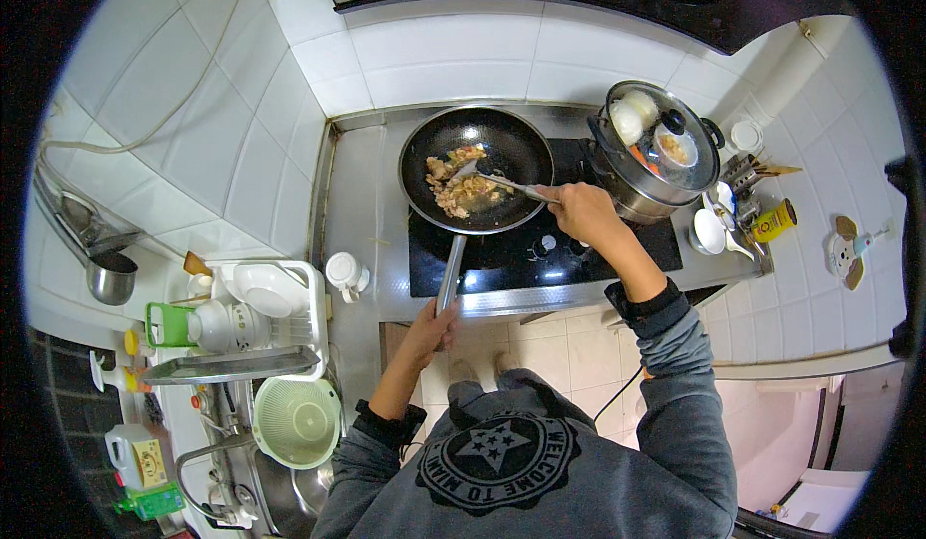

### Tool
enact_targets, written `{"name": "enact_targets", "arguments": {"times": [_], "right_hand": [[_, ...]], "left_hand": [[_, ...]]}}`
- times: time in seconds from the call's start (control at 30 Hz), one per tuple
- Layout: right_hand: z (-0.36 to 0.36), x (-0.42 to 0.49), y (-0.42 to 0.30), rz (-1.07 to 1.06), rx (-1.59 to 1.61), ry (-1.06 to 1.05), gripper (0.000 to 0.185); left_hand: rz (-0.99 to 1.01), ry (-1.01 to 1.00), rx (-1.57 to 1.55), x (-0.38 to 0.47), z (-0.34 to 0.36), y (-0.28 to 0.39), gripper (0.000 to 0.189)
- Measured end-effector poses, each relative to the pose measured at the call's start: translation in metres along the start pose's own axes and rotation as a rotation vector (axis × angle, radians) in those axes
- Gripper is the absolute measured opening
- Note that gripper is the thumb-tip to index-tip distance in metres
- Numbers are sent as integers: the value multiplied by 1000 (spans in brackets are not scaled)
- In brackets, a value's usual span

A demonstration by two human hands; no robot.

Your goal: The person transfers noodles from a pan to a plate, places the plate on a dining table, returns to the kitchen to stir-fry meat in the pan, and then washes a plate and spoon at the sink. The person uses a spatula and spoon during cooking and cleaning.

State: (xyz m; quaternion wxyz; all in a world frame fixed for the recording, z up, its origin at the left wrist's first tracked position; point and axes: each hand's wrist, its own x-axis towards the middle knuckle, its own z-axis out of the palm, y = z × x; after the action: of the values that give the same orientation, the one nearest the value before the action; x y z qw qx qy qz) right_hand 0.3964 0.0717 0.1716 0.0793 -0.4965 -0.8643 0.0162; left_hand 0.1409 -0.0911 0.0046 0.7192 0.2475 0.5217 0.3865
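Observation:
My left hand point(428, 333) grips the metal handle of a dark wok point(524, 141), which sits at the left part of the black glass cooktop point(506, 257). In the wok lies a heap of chopped, browned food point(463, 191). My right hand point(582, 210) is closed around the handle of a metal spatula point(506, 181), whose blade rests in the food. Right of the wok stands a steel steamer pot point(636, 195) under a glass lid; round white pieces, something orange and a small bowl of food show through it.
Bowls and spoons point(707, 231), a utensil holder point(739, 170) and a yellow can point(774, 220) stand at the counter's right end. A white lidded jug point(347, 271) is left of the cooktop. Further left are a dish rack point(318, 322) with bowls, a green colander point(296, 423) and a sink point(278, 495).

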Motion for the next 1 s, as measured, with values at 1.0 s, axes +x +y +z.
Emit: {"name": "enact_targets", "arguments": {"times": [1.0], "right_hand": [[-43, -63, 7, 151, 1, 1, 30]], "left_hand": [[-5, -17, 7, -2, 0, 5, 29]]}}
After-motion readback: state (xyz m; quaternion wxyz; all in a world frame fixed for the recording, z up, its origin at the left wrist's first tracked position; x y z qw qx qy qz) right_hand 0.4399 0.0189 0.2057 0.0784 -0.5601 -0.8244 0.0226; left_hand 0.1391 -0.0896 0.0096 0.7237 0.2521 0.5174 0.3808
